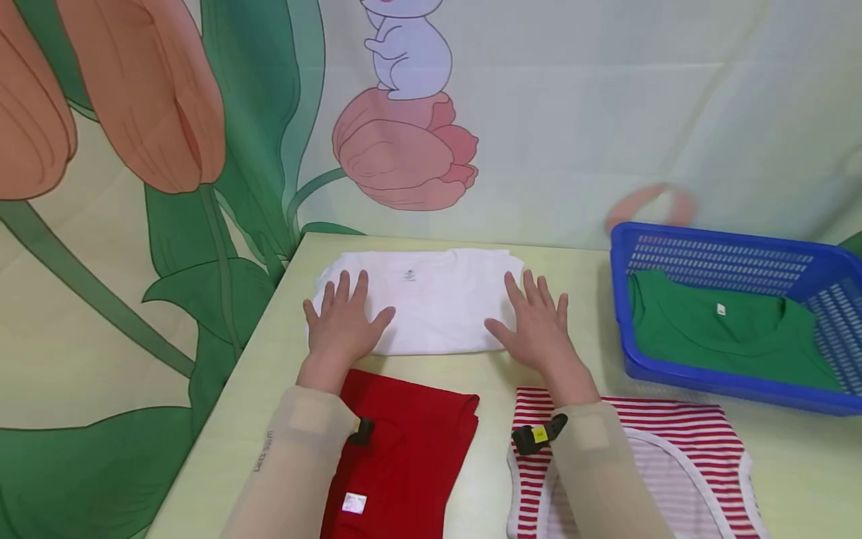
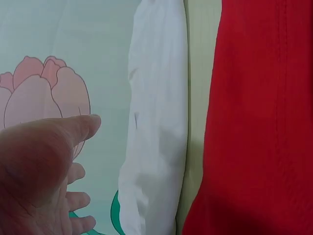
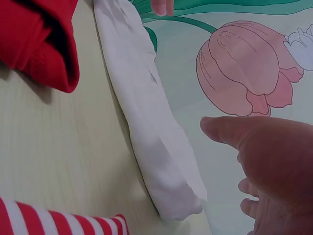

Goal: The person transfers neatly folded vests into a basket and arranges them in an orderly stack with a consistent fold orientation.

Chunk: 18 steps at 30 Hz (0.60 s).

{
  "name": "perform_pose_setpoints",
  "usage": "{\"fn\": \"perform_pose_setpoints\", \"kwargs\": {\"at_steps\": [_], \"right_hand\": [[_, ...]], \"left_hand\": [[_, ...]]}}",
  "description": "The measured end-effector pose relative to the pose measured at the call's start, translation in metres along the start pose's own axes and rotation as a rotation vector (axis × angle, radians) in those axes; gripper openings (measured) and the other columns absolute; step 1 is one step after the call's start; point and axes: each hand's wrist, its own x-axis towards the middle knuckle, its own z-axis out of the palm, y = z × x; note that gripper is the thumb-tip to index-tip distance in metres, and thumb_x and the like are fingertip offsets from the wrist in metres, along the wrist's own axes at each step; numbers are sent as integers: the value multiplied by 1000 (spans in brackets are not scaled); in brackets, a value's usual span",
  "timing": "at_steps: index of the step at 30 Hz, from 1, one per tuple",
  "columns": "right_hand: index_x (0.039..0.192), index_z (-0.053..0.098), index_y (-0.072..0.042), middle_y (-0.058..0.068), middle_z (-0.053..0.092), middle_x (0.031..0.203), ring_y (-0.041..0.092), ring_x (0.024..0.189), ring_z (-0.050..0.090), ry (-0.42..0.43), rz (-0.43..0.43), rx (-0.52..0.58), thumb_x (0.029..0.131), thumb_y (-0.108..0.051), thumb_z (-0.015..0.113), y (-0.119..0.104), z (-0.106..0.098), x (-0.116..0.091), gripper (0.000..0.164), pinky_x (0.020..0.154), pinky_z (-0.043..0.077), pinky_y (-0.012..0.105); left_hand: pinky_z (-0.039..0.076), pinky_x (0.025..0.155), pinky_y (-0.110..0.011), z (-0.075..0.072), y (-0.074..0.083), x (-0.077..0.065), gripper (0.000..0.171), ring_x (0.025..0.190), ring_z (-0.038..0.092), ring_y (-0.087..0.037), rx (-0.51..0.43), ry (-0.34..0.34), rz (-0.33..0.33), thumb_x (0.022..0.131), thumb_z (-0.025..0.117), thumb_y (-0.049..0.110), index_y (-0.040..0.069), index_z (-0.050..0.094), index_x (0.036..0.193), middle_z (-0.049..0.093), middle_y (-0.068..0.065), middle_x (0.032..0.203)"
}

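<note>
A folded white T-shirt [image 1: 431,311] lies at the back of the table, its neckline and small printed label facing up. Over its left end is my left hand [image 1: 343,322], fingers straight and spread. My right hand [image 1: 539,322] is spread the same way at the right end. Both wrist views show a gap between the hands and the white cloth, so they appear raised above it. The thumb of the left hand [image 2: 44,161] points toward the shirt [image 2: 156,117], and so does the thumb of the right hand [image 3: 279,156]. Neither hand holds anything.
Nearer me lies a folded red garment [image 1: 411,449] with a white tag, beneath the left forearm. A red-and-white striped garment [image 1: 673,419] is partly under the right forearm. On the right, a blue plastic basket [image 1: 622,329] contains a green shirt [image 1: 727,329]. A printed curtain [image 1: 552,135] hangs behind.
</note>
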Motion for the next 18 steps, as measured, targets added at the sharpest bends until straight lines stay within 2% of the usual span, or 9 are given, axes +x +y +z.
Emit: {"fn": "perform_pose_setpoints", "kwargs": {"at_steps": [9,18], "right_hand": [[171,17,-5,27,8,176,50,163,4,-24,-11,85,106,-42,61,2,1,8,87,127,0,72],[172,13,-7,26,9,177,48,163,4,-71,11,240,107,-46,57,6,1,14,88,129,5,68]], "left_hand": [[-1,125,-76,-5,-21,5,87,162,4,-51,-18,5,-22,107,48,53,9,11,172,5,-26,177],[2,126,-75,-11,-38,3,88,161,5,-53,-58,4,-40,107,50,50,5,10,171,4,-29,176]]}}
